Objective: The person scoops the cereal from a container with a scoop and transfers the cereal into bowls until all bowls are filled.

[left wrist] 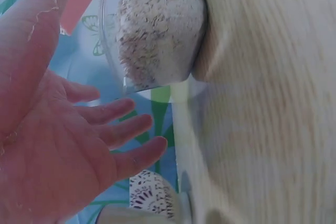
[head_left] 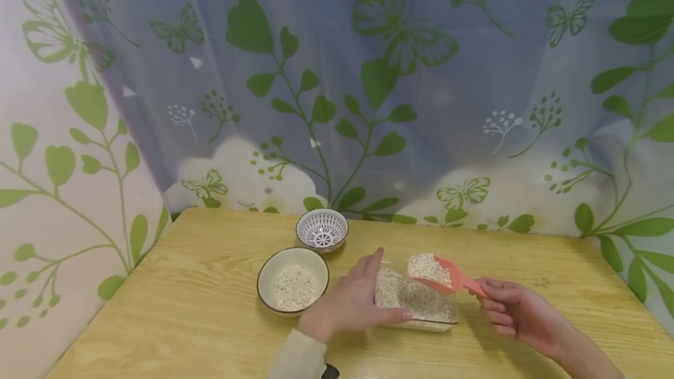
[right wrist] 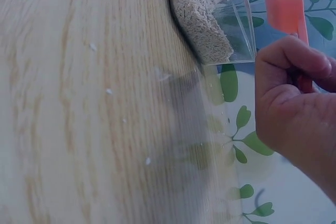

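My right hand [head_left: 518,312] grips the handle of a pink scoop [head_left: 455,278], heaped with oat flakes [head_left: 427,268]. The scoop is held over a clear rectangular container [head_left: 444,325] of oats. In the right wrist view, curled fingers wrap the handle of the same scoop [right wrist: 285,6]. Beside the container's left side is my left hand [head_left: 354,297], its thumb reaching along the front rim. The left wrist view shows that hand [left wrist: 68,140] with fingers spread and nothing in the palm, near the container wall [left wrist: 113,40].
Left of my left hand stands a cream bowl [head_left: 267,288] with a dark rim and some oats inside. Behind it is a smaller patterned bowl [head_left: 322,230]. A few loose flakes [right wrist: 109,92] lie on the wooden table [head_left: 174,309]. A leaf-print curtain [head_left: 326,75] hangs at the back edge.
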The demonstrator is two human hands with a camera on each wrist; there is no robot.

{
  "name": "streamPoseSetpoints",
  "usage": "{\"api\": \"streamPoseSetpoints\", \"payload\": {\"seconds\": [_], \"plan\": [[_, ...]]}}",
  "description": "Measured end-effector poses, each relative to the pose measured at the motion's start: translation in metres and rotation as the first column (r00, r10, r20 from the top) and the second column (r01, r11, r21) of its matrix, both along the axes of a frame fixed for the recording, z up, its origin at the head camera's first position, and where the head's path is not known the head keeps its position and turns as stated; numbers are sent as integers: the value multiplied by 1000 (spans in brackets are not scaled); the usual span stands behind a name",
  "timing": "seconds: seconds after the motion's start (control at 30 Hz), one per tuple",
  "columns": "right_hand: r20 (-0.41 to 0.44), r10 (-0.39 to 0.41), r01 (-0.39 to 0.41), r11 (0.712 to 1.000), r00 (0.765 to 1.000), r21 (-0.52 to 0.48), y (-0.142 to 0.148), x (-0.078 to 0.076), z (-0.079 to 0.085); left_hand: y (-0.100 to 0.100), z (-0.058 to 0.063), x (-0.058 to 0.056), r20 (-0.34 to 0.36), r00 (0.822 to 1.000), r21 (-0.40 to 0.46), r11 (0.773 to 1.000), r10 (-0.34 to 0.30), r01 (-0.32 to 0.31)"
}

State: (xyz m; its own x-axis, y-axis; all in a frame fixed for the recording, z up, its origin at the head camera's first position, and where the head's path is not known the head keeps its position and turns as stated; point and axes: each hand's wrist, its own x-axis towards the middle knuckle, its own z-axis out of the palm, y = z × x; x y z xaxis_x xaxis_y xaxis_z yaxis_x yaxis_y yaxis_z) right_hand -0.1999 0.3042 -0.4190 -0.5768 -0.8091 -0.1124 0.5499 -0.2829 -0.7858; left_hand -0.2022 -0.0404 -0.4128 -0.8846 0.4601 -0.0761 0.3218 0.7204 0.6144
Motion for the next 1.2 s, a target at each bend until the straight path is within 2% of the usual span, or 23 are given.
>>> {"api": "streamPoseSetpoints", "payload": {"seconds": [0.2,0.33,0.5,0.67,0.93,1.03,1.2], "plan": [[-7,-4,4,1000,1000,-20,0,0,0,-9,9,1,-63,997,-4,999,-34,34],[-16,-4,4,999,1000,-36,-1,0,0,-17,17,1,-109,994,20,999,-30,33],[-36,-7,7,1000,999,-9,-5,-1,3,-33,24,1,-148,988,45,999,36,-30],[-43,-2,2,1000,999,7,-9,1,6,-56,27,0,-209,974,53,996,88,-78],[-57,-32,38,993,998,111,-15,3,5,-98,14,-1,-309,937,20,986,162,-164],[-70,-55,65,987,996,150,-16,3,5,-114,8,0,-317,927,19,979,201,-205],[-86,-78,93,978,993,186,-18,3,5,-134,-2,1,-284,923,21,964,259,-264]]}}
